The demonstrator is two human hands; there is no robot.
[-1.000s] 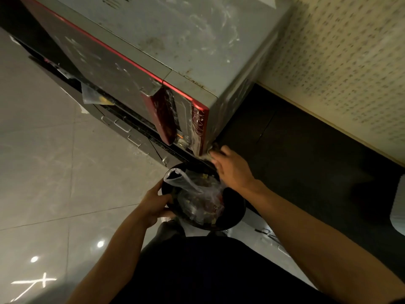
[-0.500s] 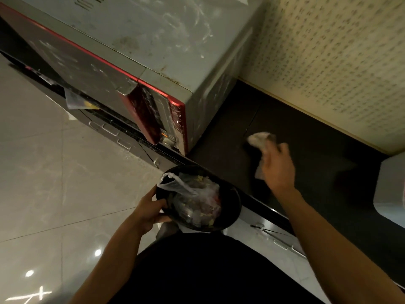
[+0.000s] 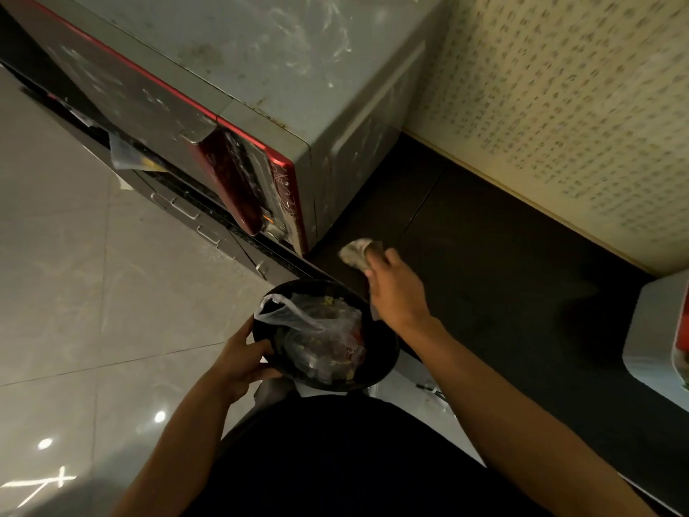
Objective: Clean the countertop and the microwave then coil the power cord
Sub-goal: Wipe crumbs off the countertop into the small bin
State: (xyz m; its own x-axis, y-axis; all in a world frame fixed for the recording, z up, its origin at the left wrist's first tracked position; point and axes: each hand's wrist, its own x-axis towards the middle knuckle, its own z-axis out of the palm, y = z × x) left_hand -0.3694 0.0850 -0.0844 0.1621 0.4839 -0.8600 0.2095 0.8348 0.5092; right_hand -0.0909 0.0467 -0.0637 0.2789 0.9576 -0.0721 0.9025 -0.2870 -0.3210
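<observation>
Evidently the right hand (image 3: pixel 397 292) is wiping the dark counter (image 3: pixel 503 278) beside the microwave (image 3: pixel 261 87), fingers pinching a crumpled cloth (image 3: pixel 358 251), while the left hand (image 3: pixel 238 361) is gripping a bowl (image 3: pixel 387 352) at the edge; next, sweeping crumbs into it.

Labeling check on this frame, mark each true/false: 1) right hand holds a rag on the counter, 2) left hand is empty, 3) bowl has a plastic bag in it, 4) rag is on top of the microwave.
1) True: the right hand grips the rag on the dark counter.
2) False: the left hand holds the bowl.
3) True: a plastic bag lies in it.
4) False: the rag is on the counter, right of the microwave.
</observation>
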